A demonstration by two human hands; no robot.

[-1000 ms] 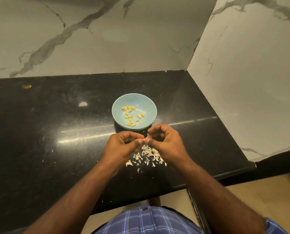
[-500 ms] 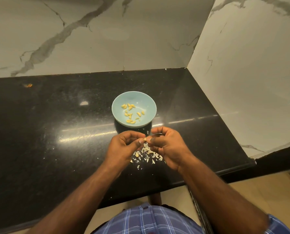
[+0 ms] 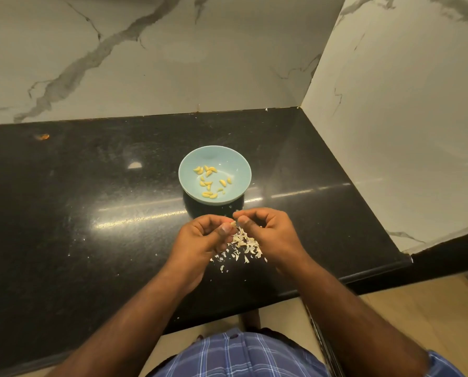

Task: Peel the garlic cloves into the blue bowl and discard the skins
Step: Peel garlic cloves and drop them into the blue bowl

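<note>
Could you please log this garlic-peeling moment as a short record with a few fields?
surface: black polished stone counter
bowl: round light-blue bowl, upright, behind the hands
in bowl: peeled yellow garlic cloves
left hand: pinches a small garlic clove
right hand: pinches the same clove
skins: pale papery skins, loose on the counter under the hands

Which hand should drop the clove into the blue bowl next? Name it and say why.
Probably the left hand: its fingertips pinch the garlic clove, just short of the blue bowl. The right hand seems to pull skin.
</note>
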